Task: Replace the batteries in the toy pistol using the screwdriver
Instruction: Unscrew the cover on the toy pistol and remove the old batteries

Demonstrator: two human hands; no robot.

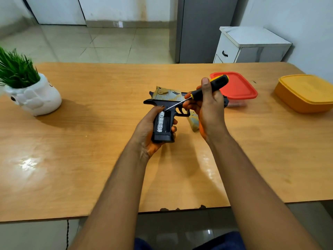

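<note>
My left hand point(146, 131) grips the black handle of the toy pistol point(166, 101), held above the wooden table point(90, 141). The battery compartment in the handle is uncovered, and one white battery point(160, 122) sits in its left slot; the right slot looks dark. My right hand point(209, 107) grips a screwdriver point(210, 88) with a black and yellow handle. Its thin metal shaft points down-left, and the tip is at the top end of the battery. A tan camouflage-patterned piece point(193, 121), perhaps the compartment cover, lies on the table under my right hand.
A box with a red lid point(237, 87) stands behind my right hand. An orange lidded box point(306, 92) is at the far right. A white pot with green grass point(30, 92) stands at the left. The table's near edge runs across the bottom.
</note>
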